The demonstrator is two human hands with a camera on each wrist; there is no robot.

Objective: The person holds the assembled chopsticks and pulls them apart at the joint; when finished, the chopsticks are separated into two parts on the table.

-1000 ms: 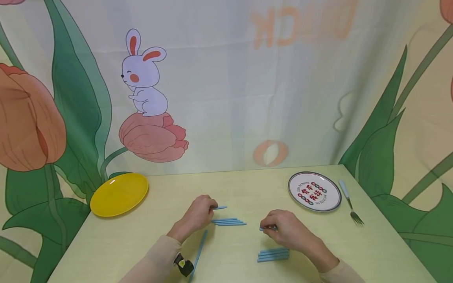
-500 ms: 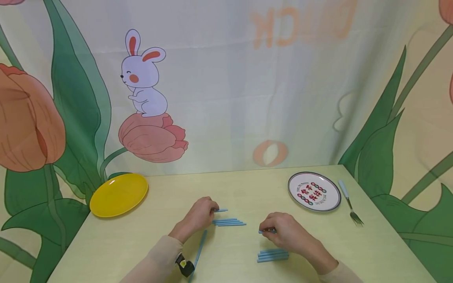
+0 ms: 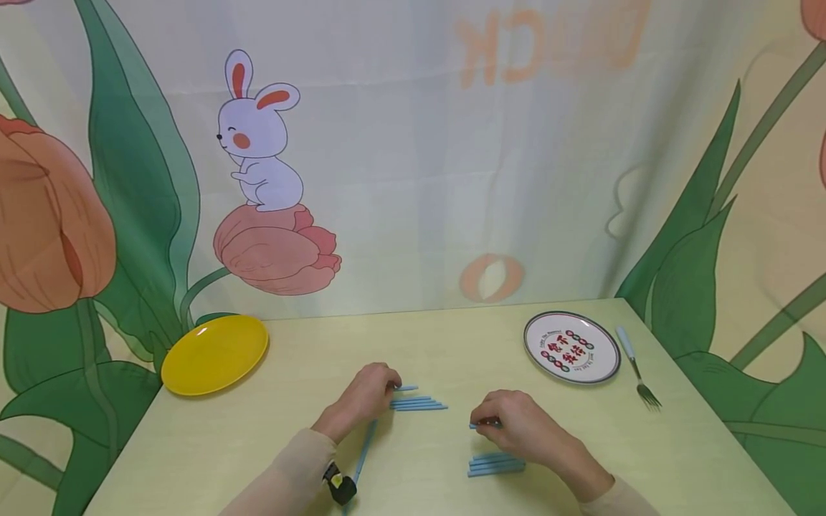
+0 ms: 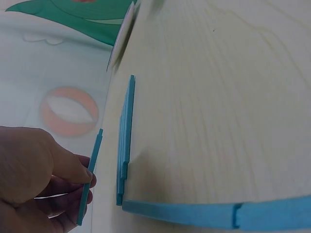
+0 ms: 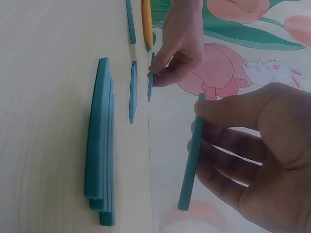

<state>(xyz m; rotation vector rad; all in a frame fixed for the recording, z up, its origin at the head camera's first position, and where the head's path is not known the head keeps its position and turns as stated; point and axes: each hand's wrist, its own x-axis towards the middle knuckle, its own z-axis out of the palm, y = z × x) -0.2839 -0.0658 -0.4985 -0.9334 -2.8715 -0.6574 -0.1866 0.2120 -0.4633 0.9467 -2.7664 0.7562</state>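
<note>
My left hand [image 3: 364, 394] pinches a thin blue stick [image 4: 97, 148] between thumb and fingers, just beyond a row of several blue sticks [image 3: 419, 404] lying side by side on the table. In the right wrist view, my right hand [image 5: 262, 150] holds another blue stick [image 5: 191, 165] with the thumb at one end and the fingers behind it. This hand is above the table, beyond a second group of blue sticks [image 3: 495, 464]. Near my left forearm lies a long blue piece [image 4: 180, 212] with a joint visible in it, partly hidden by the wrist camera in the head view.
A yellow plate [image 3: 216, 356] sits at the back left of the table [image 3: 297, 344]. At the back right are a white plate [image 3: 600, 365] with red lettering and a fork [image 3: 635, 365] with a pale handle. A printed curtain [image 3: 400, 179] hangs behind the table.
Both hands have shifted slightly toward me, each keeping its stick. The left one has also slid a little to the right, closer to the row. The sticks on the table lie as before.
</note>
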